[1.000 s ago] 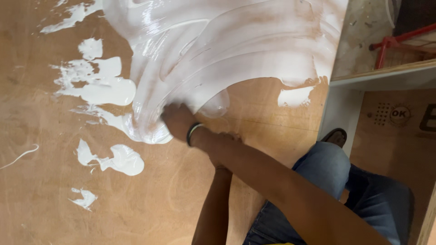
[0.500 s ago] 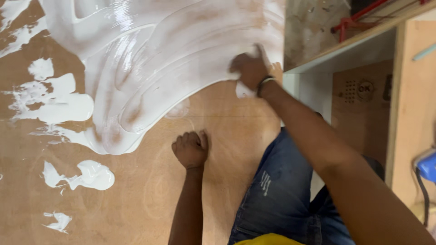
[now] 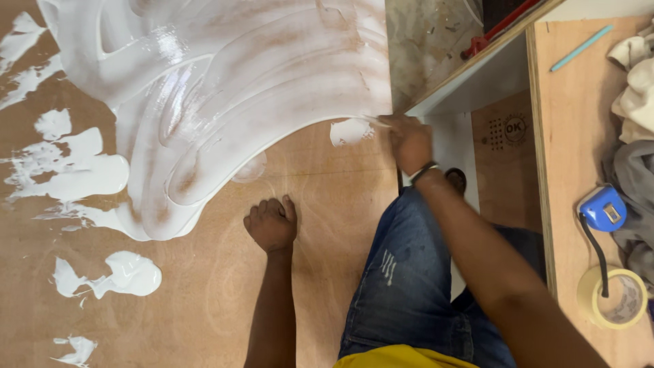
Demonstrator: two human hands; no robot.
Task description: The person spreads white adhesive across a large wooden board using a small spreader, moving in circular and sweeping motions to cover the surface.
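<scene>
A large plywood sheet [image 3: 204,293] lies under me, its upper part covered by a wide smear of wet white glue [image 3: 259,88] with curved sweep marks. My right hand [image 3: 409,142], a band on its wrist, is at the sheet's right edge beside a small glue patch [image 3: 349,131]. It is closed on a thin flat spreader [image 3: 377,121] whose tip touches the glue. My left hand [image 3: 271,223] is a closed fist pressed knuckles-down on bare wood below the smear, holding nothing. My knee in blue jeans [image 3: 409,272] rests at the sheet's edge.
Loose white glue blobs [image 3: 116,276] dot the left of the sheet. A second plywood board [image 3: 565,170] at the right carries a blue tape measure [image 3: 603,208], a roll of tape [image 3: 616,300], a teal pencil [image 3: 580,48] and crumpled cloths [image 3: 637,82]. A red tool [image 3: 497,31] lies at the top.
My right hand has swept from the smear's lower left across the glue to the sheet's right edge. My left fist came into view and stays planted on the bare wood.
</scene>
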